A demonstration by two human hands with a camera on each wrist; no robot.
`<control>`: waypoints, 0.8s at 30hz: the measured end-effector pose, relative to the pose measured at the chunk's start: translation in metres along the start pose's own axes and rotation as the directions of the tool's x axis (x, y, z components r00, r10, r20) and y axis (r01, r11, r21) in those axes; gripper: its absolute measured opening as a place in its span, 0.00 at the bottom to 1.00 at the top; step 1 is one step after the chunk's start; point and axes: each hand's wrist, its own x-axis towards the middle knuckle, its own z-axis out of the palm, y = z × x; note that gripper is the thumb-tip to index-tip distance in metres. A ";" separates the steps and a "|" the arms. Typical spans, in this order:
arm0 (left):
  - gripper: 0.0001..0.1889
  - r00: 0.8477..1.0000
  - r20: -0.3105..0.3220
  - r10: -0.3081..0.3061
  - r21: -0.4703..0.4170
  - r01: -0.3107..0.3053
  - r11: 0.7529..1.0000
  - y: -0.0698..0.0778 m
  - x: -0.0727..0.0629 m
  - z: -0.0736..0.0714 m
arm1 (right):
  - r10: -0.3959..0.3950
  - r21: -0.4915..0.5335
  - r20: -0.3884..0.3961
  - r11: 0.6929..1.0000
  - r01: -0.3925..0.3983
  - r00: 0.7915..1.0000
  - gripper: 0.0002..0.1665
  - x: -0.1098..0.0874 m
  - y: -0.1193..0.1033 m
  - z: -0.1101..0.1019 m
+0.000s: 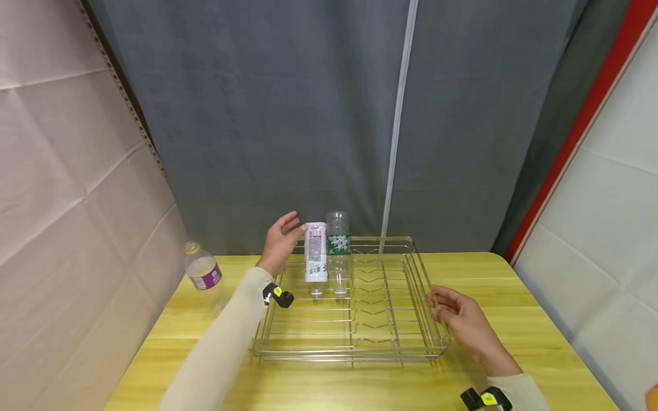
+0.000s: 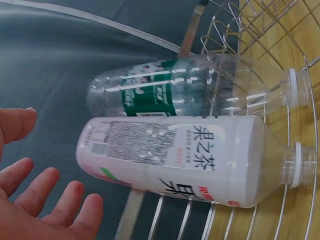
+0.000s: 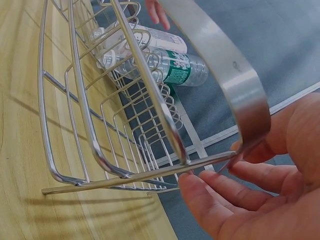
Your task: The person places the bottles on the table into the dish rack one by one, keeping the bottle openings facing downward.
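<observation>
A metal wire dish rack [image 1: 370, 349] sits on the wooden table. Two plastic bottles stand upside down side by side near its back left: one with a white and pink label [image 1: 316, 251], the other clear with a green label [image 1: 338, 244]. Beside the white-labelled bottle is my left hand [image 1: 280, 242], its fingers spread; the left wrist view shows a gap between the fingers [image 2: 75, 205] and the bottle. My right hand [image 3: 260, 185] pinches the rack's right side at the flat metal rim [image 3: 247, 100] between thumb and fingers.
Left of the rack, a clear bottle with a yellow cap and purple label [image 1: 204, 271] stands on the table [image 1: 169, 348]. A grey curtain [image 1: 288, 114] hangs behind the table. White cloth walls [image 1: 67, 200] rise on both sides.
</observation>
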 end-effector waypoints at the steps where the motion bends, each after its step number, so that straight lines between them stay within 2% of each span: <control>1: 0.34 1.000 0.004 0.012 0.005 -0.012 1.000 0.003 -0.002 -0.002 | 0.001 0.003 0.004 1.000 -0.001 1.000 0.34 0.000 0.000 0.000; 8: 0.29 0.996 -0.040 0.077 0.014 -0.077 0.997 0.022 -0.029 -0.023 | 0.015 0.010 0.018 1.000 -0.016 1.000 0.34 -0.001 0.000 -0.002; 13: 0.27 0.989 -0.055 0.134 0.106 -0.128 0.986 0.032 -0.054 -0.038 | 0.027 0.033 0.028 0.999 -0.028 0.999 0.34 0.000 0.002 -0.004; 18: 0.26 0.975 -0.076 0.206 0.167 -0.192 0.967 0.043 -0.079 -0.050 | 0.026 0.058 0.048 0.998 -0.029 0.999 0.35 0.001 0.004 -0.006; 24: 0.23 0.955 -0.142 0.262 0.157 -0.239 0.958 0.051 -0.111 -0.058 | 0.016 0.070 0.063 0.997 -0.021 0.998 0.34 0.002 0.004 -0.008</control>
